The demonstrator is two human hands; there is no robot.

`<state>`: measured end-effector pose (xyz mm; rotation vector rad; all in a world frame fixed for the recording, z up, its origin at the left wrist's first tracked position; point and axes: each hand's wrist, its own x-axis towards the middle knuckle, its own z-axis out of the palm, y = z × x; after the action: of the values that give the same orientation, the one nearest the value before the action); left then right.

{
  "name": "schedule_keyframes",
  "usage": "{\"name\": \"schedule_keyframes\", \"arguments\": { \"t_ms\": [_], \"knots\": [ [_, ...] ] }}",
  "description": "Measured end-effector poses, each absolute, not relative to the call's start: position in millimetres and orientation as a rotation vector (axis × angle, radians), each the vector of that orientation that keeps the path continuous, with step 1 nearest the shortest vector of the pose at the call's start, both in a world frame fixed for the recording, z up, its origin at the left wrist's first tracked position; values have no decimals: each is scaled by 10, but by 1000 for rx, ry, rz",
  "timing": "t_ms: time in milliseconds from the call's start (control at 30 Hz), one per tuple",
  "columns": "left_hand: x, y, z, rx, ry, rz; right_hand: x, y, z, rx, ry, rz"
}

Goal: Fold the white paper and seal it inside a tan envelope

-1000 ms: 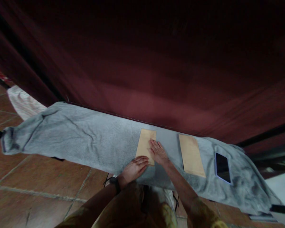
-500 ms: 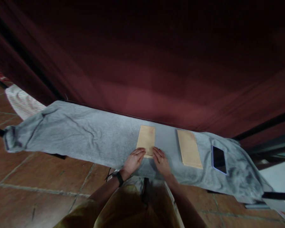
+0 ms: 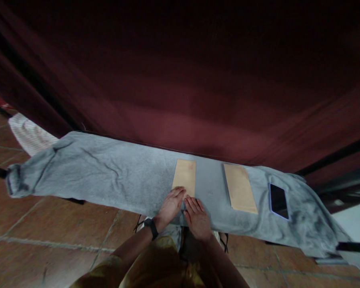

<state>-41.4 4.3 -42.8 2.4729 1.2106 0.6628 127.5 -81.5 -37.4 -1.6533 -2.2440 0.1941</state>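
A tan envelope lies flat on a grey towel spread over a narrow surface. My left hand, with a dark watch on its wrist, rests flat with fingers stretched out, fingertips touching the envelope's near edge. Beside it, my right hand lies flat on the towel just below the envelope's near right corner, fingers extended. Neither hand holds anything.
A second tan envelope lies to the right, and a dark phone beyond it near the towel's crumpled right end. A dark red curtain hangs behind. A striped cloth shows at the far left. Brown floor tiles lie below.
Both hands have slid toward me off the envelope, the right hand from its upper part down to the towel. The envelope stays in place.
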Motion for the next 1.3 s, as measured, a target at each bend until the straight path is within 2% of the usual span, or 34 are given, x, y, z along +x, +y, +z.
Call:
{"name": "schedule_keyframes", "arguments": {
  "t_ms": [233,667,1033,1300],
  "knots": [
    [-120,563,-495,2619,1182,439,1224,-784,-458,-1683,-2140,189],
    [347,1322,-376,2593,1296,445,1214,-790,-396,-1695,-2161,175],
    [-220,629,-543,2732,1128,339,1177,-742,-481,-1753,-2137,137],
    [-468,26,-612,2522,1670,652,1151,-773,-465,-1706,-2093,69]
  ]
}}
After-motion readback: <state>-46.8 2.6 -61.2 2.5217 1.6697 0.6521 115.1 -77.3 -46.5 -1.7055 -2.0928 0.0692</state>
